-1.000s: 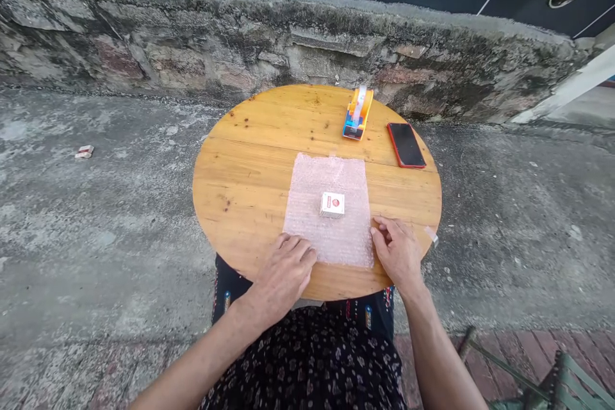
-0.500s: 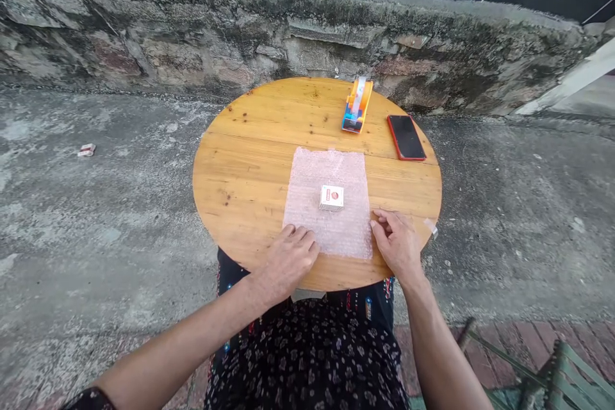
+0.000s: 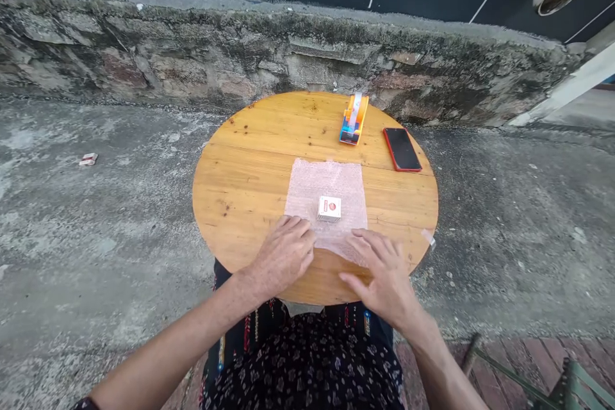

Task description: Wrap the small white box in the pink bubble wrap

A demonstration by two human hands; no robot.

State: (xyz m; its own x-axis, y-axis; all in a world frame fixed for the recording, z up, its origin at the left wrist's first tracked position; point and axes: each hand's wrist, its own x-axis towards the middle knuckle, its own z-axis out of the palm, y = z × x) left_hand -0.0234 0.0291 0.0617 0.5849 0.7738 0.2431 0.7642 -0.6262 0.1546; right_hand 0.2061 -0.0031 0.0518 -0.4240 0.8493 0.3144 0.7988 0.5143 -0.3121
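A pinkish sheet of bubble wrap (image 3: 302, 182) lies flat on the round wooden table (image 3: 240, 179). On its middle rests a small white box with red print (image 3: 329, 207). My left hand (image 3: 288, 246) has its fingers curled closed around the sheet's near left corner, which it hides and seems to lift slightly. My right hand (image 3: 382, 272) reaches over the near right corner with fingers apart and the thumb stretched out; its fingertips are at or just above the wrap.
At the table's far side stands an orange and blue tape dispenser (image 3: 354, 118). A red-cased phone (image 3: 402, 149) lies to its right. A strip of clear tape (image 3: 427, 237) sticks to the right edge. Beyond the table runs a stone wall (image 3: 202, 64).
My right hand has moved left from beside the sheet onto its near right corner, fingers spreading. My left hand has closed on the near left corner. The whole view has shifted slightly.
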